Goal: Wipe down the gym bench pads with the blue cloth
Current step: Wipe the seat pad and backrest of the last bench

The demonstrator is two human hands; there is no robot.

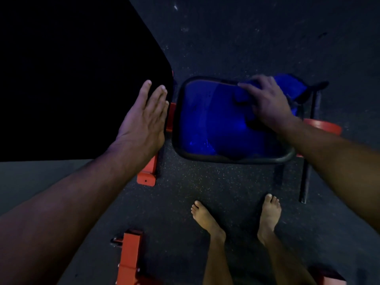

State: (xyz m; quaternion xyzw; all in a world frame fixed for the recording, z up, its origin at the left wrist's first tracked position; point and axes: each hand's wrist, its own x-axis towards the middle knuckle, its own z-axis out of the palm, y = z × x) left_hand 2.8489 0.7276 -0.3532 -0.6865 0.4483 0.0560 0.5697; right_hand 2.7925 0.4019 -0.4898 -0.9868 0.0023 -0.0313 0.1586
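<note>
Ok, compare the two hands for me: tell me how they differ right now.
The left hand lies flat with straight fingers on the edge of the large black back pad; the right hand is bent over the blue cloth, pressing it on the smaller seat pad. The left hand holds nothing; the right works the cloth. The left looks sharp, the right blurred. Both are bare and rest on bench pads.

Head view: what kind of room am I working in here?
Most likely a gym floor. A padded bench seat with a glossy blue-lit surface sits on an orange-red steel frame, beside a large black back pad, all over dark speckled rubber flooring.
</note>
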